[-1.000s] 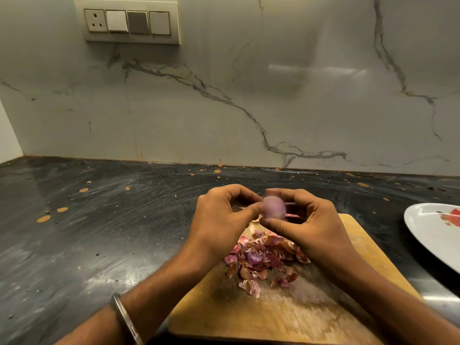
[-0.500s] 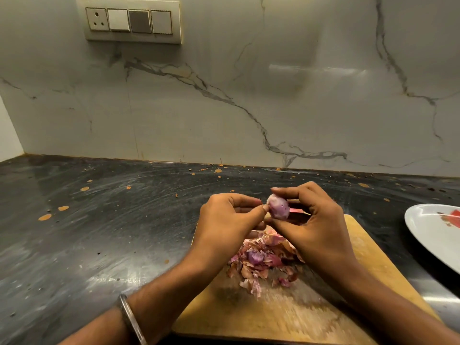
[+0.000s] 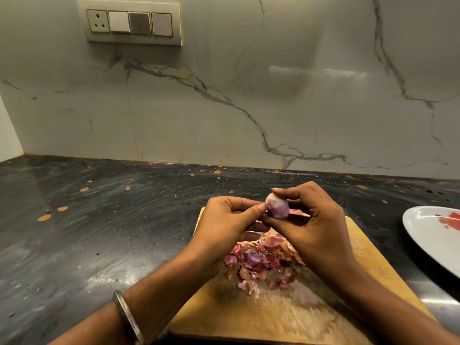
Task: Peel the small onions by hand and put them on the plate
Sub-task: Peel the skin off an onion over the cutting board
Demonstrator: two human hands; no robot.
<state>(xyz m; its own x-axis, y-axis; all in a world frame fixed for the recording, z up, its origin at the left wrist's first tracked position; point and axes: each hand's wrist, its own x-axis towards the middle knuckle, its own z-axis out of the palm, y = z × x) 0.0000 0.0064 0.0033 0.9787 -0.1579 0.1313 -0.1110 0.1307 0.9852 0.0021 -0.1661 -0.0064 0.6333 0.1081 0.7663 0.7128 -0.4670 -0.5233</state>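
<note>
R hand (image 3: 316,227) fingers hold onion (image 3: 277,207) mid-frame, L hand (image 3: 229,221) pinches skin tip; prob peel slowly over board (image 3: 273,317), then plate (image 3: 428,235) at right edge.

A cutting board (image 3: 286,317) lay on a countertop (image 3: 99,232) that ran back to a wall, where a switch panel (image 3: 130,24) was mounted high on the left. Above the far end of the board, the left hand (image 3: 229,224) and right hand (image 3: 316,230) met around a small onion (image 3: 277,208), with a heap of peelings (image 3: 261,260) on the board just below and between the wrists. A plate (image 3: 428,235) sat on the countertop to the right of the board, apart from it and partly cut off by the frame edge.
</note>
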